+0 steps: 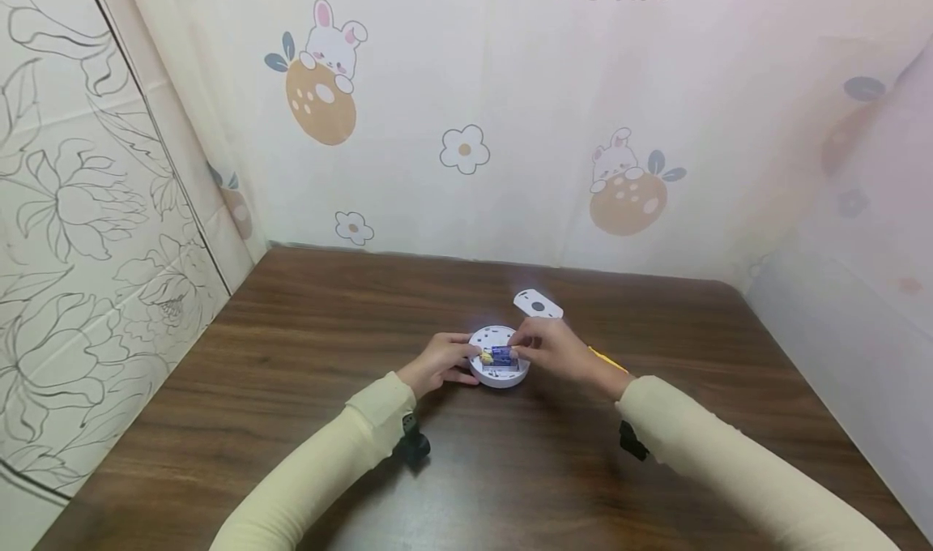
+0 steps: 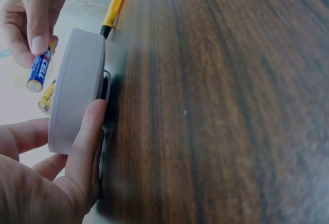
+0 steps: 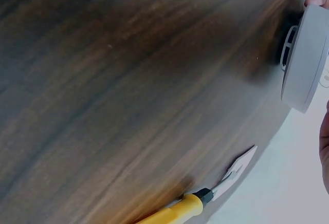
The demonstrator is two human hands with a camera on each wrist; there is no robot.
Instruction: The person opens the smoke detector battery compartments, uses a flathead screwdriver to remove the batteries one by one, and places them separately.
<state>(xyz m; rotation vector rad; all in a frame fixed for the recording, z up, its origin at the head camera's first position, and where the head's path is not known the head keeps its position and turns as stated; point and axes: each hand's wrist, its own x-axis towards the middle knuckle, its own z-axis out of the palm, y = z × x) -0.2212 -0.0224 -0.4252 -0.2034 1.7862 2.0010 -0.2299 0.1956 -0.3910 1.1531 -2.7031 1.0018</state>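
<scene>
A round white plastic device [image 1: 501, 380], resembling a smoke detector, is held over the dark wood table with its open battery side facing up. My left hand [image 1: 441, 360] grips its left rim, with fingers along the side and underneath in the left wrist view. My right hand [image 1: 551, 348] pinches a blue cylindrical battery [image 2: 39, 74] between thumb and fingers, just above the device's face. Close beside it, a yellow-ended battery [image 2: 46, 100] sticks up at the device's face near my left hand. In the right wrist view, the device's side [image 3: 307, 59] shows at the right edge.
Behind my right hand lies a flat white cover plate [image 1: 538, 303] with a dark round spot. A yellow-handled screwdriver [image 3: 177, 212] with a black collar lies on the table [image 1: 350, 308], its shaft by the plate. Printed curtains [image 1: 408, 130] hang around the table.
</scene>
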